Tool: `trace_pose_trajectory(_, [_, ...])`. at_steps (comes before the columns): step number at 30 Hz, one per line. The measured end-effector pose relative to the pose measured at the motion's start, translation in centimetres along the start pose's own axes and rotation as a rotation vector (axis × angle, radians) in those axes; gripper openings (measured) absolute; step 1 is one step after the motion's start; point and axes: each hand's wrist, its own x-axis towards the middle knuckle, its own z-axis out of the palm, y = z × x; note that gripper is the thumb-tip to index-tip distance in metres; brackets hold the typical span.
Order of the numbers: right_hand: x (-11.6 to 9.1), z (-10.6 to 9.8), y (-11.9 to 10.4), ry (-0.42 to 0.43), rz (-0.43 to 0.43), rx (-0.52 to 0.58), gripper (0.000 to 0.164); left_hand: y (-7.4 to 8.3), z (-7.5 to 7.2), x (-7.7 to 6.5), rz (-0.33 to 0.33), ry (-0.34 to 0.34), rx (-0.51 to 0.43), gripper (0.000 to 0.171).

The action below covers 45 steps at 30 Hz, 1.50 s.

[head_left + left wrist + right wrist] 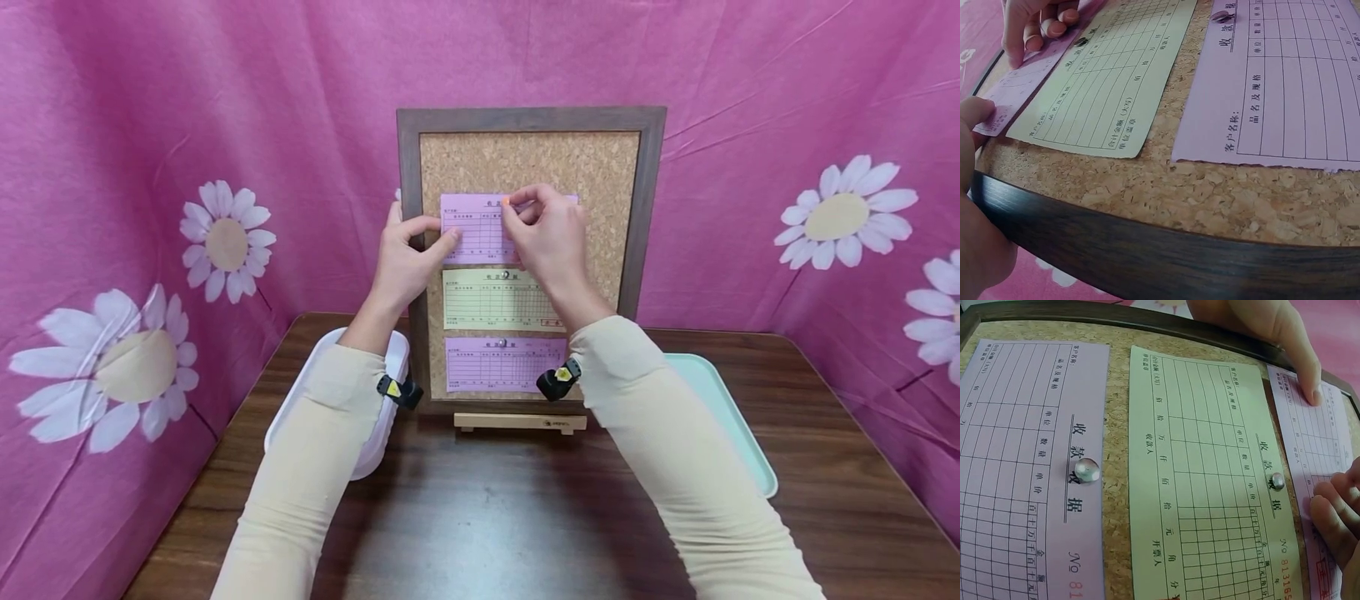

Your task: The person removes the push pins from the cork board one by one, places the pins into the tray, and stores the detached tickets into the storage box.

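Observation:
A cork board [525,158] in a dark wooden frame holds three paper receipt slips one above another. My left hand [405,258] is at the board's left side, its thumb pressing the left end of the top pink slip [468,237]. Over that slip's upper middle, my right hand [551,237] pinches a small orange tack [506,201], mostly hidden by the fingers. Below, a yellow-green slip [480,300] and a lower pink slip [487,367] each carry a silver tack [1087,470] near the top edge.
A small wooden easel ledge [517,422] stands below the board on the dark wooden table [480,517]. To the left is a white plastic tray [288,400], partly behind the left forearm. A mint-green tray [738,417] lies right. Pink flowered cloth [315,125] hangs behind.

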Motion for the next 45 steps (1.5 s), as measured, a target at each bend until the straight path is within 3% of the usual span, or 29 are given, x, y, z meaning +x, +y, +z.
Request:
trace_pose_trajectory(16, [0.8, 0.1, -1.0, -0.079, 0.040, -0.174, 0.021, -0.5, 0.3, -0.2, 0.061, 0.043, -0.028, 0.020])
trace_pose_trajectory(45, [1.2, 0.0, -0.9, -0.063, 0.031, -0.161, 0.018, -0.7, 0.3, 0.1, 0.070, 0.037, -0.029, 0.020])
